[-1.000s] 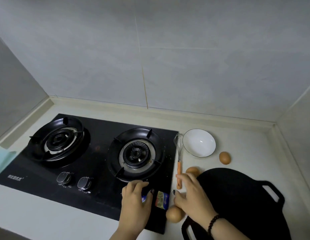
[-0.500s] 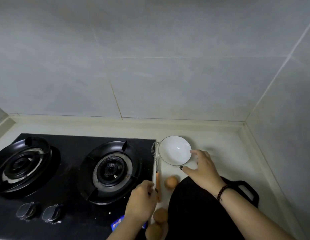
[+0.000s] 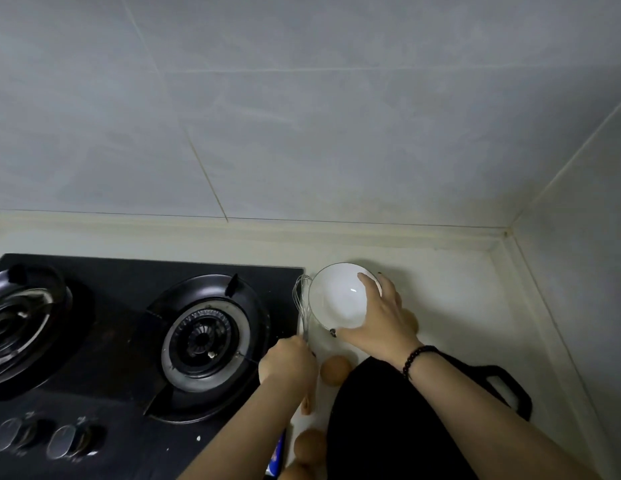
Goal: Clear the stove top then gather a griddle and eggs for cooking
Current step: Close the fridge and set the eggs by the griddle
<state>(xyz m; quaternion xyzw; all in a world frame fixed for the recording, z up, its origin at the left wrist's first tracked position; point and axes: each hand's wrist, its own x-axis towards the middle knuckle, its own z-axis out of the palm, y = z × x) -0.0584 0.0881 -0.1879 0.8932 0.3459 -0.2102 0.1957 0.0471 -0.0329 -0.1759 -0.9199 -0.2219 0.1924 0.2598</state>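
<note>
Right of stove [image 3: 139, 341]: all the gear sits on the bench [image 3: 451, 289] there.
Left hand [image 3: 288, 362]: curled round the whisk [image 3: 303, 306] handle.
Right hand [image 3: 375, 320]: gripping the bowl [image 3: 337, 296] rim, thumb inside.
Griddle [image 3: 388, 427]: on bench, right of stove, under right forearm.
Eggs: three clear, nearest [image 3: 335, 370] between whisk and griddle; a fourth partly hidden behind right hand.
Burners: two, both bare.
Progress: stove top looks cleared; griddle and eggs gathered, so nearly done.

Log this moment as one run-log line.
left hand: grips whisk | right hand: holds bowl | griddle: on counter, eggs beside | stove: bare
</note>
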